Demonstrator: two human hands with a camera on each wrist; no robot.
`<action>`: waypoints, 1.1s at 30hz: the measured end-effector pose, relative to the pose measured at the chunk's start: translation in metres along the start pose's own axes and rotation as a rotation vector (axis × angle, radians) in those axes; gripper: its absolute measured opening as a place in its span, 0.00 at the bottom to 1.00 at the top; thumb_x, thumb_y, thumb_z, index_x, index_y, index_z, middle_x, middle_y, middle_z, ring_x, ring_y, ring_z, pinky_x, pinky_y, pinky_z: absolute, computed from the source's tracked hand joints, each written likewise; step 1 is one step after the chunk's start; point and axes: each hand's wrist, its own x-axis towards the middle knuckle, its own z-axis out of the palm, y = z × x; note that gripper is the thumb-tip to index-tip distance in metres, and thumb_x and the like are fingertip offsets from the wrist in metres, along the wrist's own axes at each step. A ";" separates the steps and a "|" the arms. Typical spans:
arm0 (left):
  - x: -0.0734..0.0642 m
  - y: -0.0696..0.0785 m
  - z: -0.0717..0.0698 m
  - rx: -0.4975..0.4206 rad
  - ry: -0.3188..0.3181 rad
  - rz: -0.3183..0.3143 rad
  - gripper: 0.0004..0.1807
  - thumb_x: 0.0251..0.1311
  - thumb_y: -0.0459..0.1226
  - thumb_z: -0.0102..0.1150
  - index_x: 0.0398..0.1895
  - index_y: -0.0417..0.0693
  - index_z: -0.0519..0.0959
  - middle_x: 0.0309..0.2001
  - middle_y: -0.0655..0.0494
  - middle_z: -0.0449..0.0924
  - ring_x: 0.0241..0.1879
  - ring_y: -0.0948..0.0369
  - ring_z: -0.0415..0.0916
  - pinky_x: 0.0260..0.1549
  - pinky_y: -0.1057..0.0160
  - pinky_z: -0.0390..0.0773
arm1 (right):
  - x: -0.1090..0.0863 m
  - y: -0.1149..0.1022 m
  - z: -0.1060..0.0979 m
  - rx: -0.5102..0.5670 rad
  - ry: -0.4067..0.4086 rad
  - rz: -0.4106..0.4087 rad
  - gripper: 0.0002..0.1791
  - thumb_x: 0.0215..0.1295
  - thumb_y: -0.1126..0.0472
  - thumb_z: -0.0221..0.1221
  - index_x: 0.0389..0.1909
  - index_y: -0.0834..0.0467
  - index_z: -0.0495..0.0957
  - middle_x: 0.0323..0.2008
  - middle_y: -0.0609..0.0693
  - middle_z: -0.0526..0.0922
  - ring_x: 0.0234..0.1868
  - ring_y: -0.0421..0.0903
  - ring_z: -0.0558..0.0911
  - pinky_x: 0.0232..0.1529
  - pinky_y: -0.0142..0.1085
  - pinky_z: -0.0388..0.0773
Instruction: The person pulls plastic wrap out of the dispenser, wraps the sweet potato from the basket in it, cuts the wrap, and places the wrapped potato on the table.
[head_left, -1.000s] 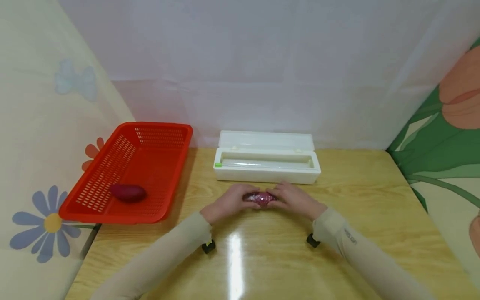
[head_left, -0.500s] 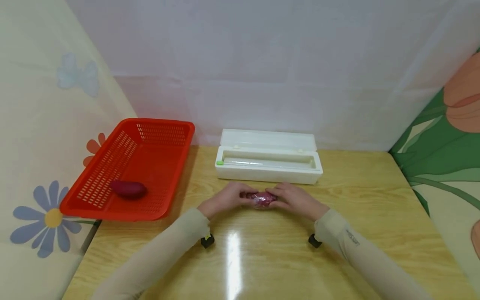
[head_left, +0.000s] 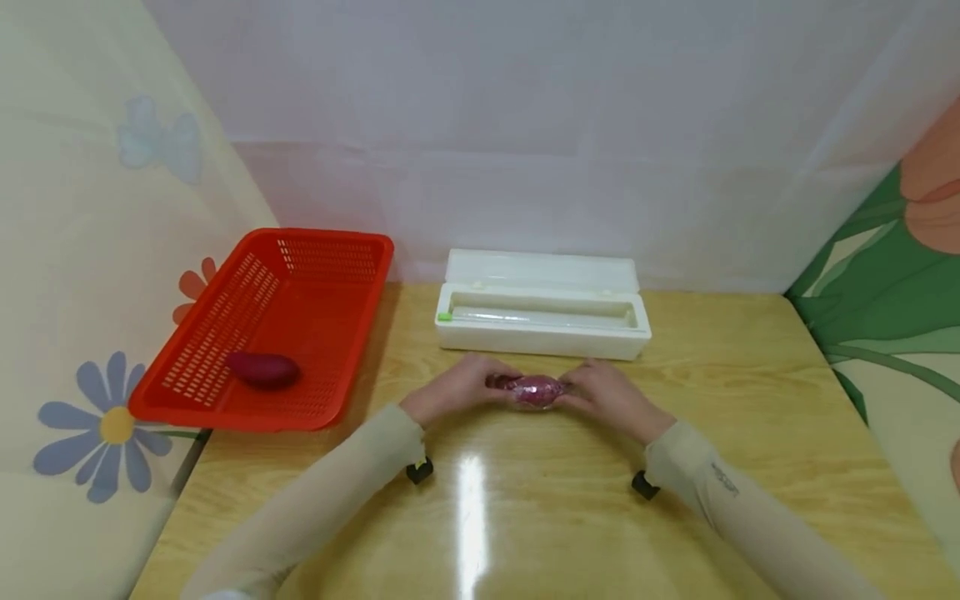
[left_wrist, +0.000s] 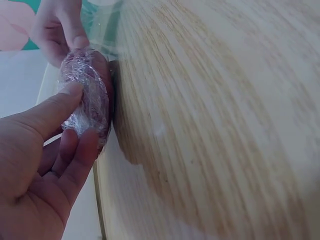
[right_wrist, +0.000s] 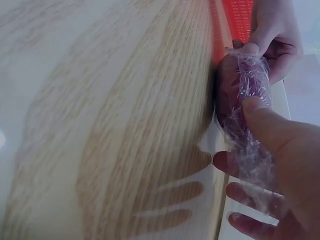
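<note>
A purple sweet potato (head_left: 537,392) wrapped in clear cling film lies between the two hands, just above or on the wooden table. My left hand (head_left: 467,390) holds its left end, with the thumb and fingertips on the film in the left wrist view. My right hand (head_left: 611,400) grips the right end. In the right wrist view, the right thumb presses the wrapped sweet potato (right_wrist: 230,92), while loose film trails over the curled fingers (right_wrist: 250,197). Behind the hands stands a white cling film box (head_left: 543,340), lid raised, with a film roll (head_left: 525,317) inside.
A red plastic basket (head_left: 367,329) stands on the left of the table (head_left: 570,517), with another purple sweet potato (head_left: 264,371) in it. White cloth (head_left: 517,108) hangs behind the table. Patterned cloths border both sides.
The right hand has shifted slightly right, showing more of the wrapped sweet potato between the hands. The left hand still holds its end. The head view has tilted slightly; basket and box appear unmoved.
</note>
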 end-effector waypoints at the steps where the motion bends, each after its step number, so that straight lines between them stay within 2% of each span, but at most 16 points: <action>1: 0.002 0.001 0.000 0.000 0.002 0.004 0.23 0.62 0.43 0.73 0.59 0.46 0.85 0.50 0.55 0.88 0.45 0.64 0.82 0.50 0.63 0.81 | 0.000 0.001 -0.001 0.003 0.002 0.003 0.19 0.68 0.48 0.68 0.49 0.59 0.87 0.43 0.51 0.90 0.45 0.50 0.83 0.53 0.49 0.80; 3: 0.006 0.001 0.000 0.003 -0.001 0.002 0.22 0.62 0.44 0.73 0.58 0.47 0.84 0.50 0.56 0.88 0.46 0.64 0.82 0.51 0.62 0.81 | 0.001 0.004 -0.002 0.008 0.002 0.002 0.18 0.68 0.48 0.68 0.48 0.59 0.87 0.43 0.50 0.90 0.45 0.49 0.83 0.52 0.48 0.80; 10: 0.004 0.004 0.003 -0.005 -0.022 -0.034 0.22 0.62 0.46 0.73 0.57 0.49 0.83 0.53 0.56 0.86 0.53 0.61 0.81 0.57 0.59 0.79 | 0.003 0.007 0.001 0.004 -0.017 -0.023 0.18 0.68 0.48 0.68 0.48 0.57 0.88 0.41 0.49 0.90 0.43 0.48 0.84 0.51 0.47 0.81; 16: 0.004 0.005 0.005 -0.039 0.012 -0.020 0.20 0.62 0.44 0.74 0.55 0.49 0.83 0.52 0.57 0.86 0.51 0.62 0.81 0.55 0.59 0.80 | 0.001 0.007 0.000 0.002 -0.042 -0.006 0.17 0.67 0.48 0.68 0.47 0.57 0.88 0.41 0.48 0.90 0.45 0.48 0.84 0.53 0.48 0.80; 22: 0.005 0.004 0.005 -0.069 0.018 -0.061 0.17 0.62 0.44 0.74 0.51 0.52 0.84 0.49 0.60 0.86 0.50 0.63 0.81 0.55 0.59 0.80 | 0.004 0.010 -0.001 -0.001 -0.048 -0.013 0.17 0.69 0.46 0.66 0.46 0.55 0.88 0.41 0.46 0.90 0.46 0.49 0.83 0.54 0.48 0.80; 29: 0.007 0.003 0.001 -0.085 -0.002 -0.039 0.15 0.64 0.45 0.72 0.51 0.53 0.83 0.48 0.60 0.86 0.48 0.63 0.80 0.52 0.58 0.80 | 0.003 0.006 -0.001 -0.053 -0.048 0.063 0.17 0.68 0.44 0.66 0.41 0.53 0.90 0.39 0.46 0.89 0.48 0.50 0.81 0.56 0.50 0.77; 33: 0.010 0.002 -0.001 -0.074 -0.025 -0.049 0.17 0.65 0.44 0.71 0.54 0.53 0.83 0.51 0.59 0.86 0.50 0.63 0.80 0.53 0.58 0.80 | -0.001 0.003 0.001 -0.095 -0.061 0.074 0.17 0.70 0.44 0.64 0.37 0.54 0.89 0.39 0.49 0.88 0.49 0.52 0.82 0.60 0.53 0.75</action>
